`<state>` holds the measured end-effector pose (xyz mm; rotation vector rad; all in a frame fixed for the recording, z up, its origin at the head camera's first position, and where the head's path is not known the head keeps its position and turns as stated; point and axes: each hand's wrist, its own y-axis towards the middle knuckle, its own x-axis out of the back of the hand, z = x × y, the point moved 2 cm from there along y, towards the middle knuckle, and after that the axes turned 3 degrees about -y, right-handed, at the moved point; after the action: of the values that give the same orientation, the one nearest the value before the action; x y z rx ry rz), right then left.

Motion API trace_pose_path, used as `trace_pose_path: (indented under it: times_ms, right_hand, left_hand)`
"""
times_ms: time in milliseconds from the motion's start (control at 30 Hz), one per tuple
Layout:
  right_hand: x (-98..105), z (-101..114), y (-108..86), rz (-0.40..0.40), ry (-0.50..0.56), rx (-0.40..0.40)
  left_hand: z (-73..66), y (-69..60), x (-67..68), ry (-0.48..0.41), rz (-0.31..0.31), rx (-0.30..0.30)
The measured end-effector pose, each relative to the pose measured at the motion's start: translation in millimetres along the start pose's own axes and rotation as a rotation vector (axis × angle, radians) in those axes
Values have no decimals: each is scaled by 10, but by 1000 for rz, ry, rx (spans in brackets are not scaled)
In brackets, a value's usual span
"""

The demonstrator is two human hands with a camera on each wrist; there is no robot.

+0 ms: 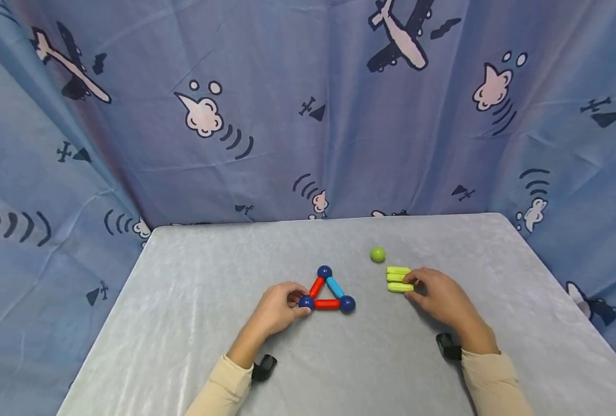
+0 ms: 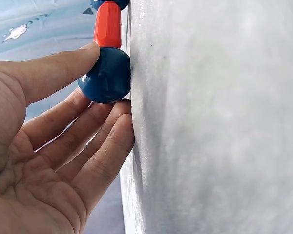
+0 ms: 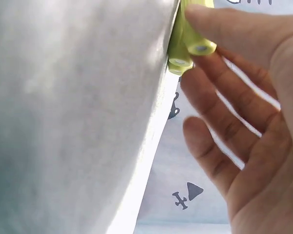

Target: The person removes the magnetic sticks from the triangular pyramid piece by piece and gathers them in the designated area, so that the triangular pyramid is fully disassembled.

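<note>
The left hand (image 1: 282, 309) is pinching the triangle (image 1: 327, 304) on the table (image 1: 204, 341) by its left ball (image 2: 107, 75), probably steadying it; the right hand (image 1: 440, 294) is pinching the near rod (image 1: 399, 287) endwise, likely avoiding 2 neighbours (image 1: 394, 278).

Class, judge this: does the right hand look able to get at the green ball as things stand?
Probably yes. The right hand pinches a green stick, which it would likely have to release first, but the green ball sits uncovered nearby, with nothing touching its top.

table (image 1: 209, 277): triangle (image 1: 326, 304) left | three rods (image 1: 399, 278) right | loose ball (image 1: 378, 255) behind rods
</note>
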<state>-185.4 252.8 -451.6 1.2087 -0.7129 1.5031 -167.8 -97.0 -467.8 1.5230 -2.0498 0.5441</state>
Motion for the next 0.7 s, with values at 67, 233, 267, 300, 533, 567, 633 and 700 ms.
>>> trace_pose_path:
  times_ms: [67, 233, 267, 300, 533, 567, 633, 700]
  right_hand:
    - [-4, -3, -3, 1, -13, -13]
    - [-9, -13, 4, -10, -34, -38]
    - [-16, -15, 7, -12, -37, -39]
    - [-20, -16, 12, -13, -37, -39]
    - [-39, -3, 25, -20, -44, -29]
    - [-43, 0, 24, -20, -45, -30]
    - [-47, 8, 23, -20, -46, -34]
    - [-53, 15, 23, -20, -45, -40]
  left_hand:
    - [4, -4, -4, 4, 2, 1]
    - [-2, -1, 2, 0, 3, 1]
    - [0, -2, 4, -1, 1, 2]
    - [1, -1, 6, -1, -1, 3]
    - [2, 9, -2, -6, -3, -8]
    - [2, 8, -4, -6, -2, -9]
    - [5, 2, -6, -4, -1, -8]
    - [10, -6, -3, -3, 0, -4]
